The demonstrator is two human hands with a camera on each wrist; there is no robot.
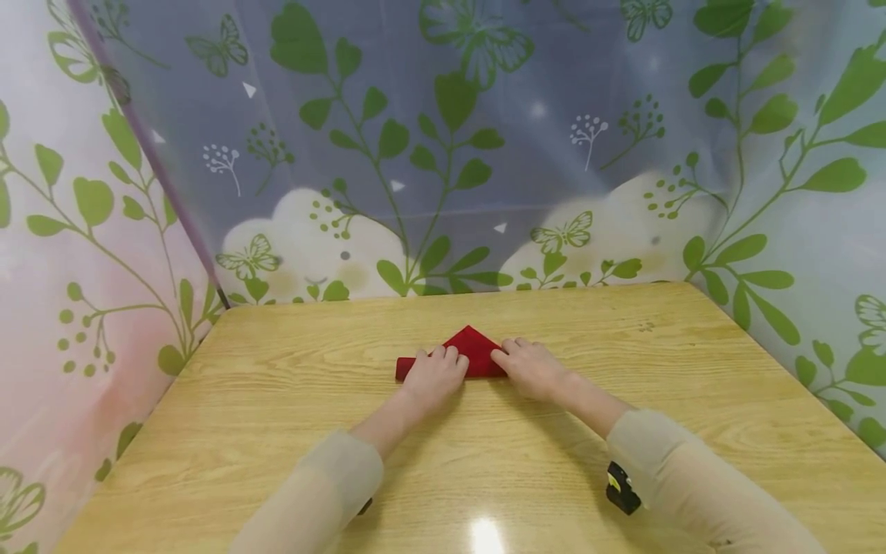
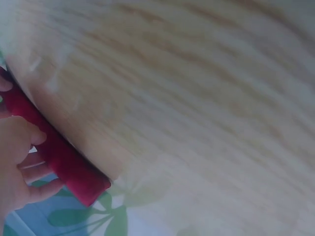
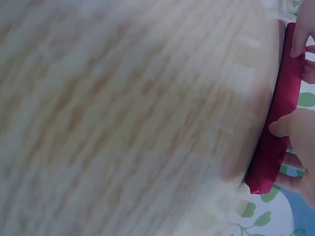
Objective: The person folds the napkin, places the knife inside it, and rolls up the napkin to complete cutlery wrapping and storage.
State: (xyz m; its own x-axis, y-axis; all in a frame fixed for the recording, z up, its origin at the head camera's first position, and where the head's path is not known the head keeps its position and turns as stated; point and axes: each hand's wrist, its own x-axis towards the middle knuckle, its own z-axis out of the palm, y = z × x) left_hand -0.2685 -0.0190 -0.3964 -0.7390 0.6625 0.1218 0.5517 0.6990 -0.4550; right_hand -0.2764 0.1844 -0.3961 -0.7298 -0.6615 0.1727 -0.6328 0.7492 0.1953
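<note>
A red cloth (image 1: 477,352) lies on the wooden table, with a triangular point on its far side and a thick folded or rolled band along its near side. My left hand (image 1: 434,377) grips the band left of the middle, and the band's left end sticks out past it. At the right end, my right hand (image 1: 531,371) holds the band, thumb on the near face and fingers over the top. Both wrist views show the band (image 2: 74,169) from the near side, each thumb pressed against it. The point is hidden there.
The wooden table (image 1: 277,431) stretches out around the cloth. Behind it and at both sides hang curtains (image 1: 415,231) printed with leaves and butterflies. A black strapped device (image 1: 623,488) shows beneath the right sleeve.
</note>
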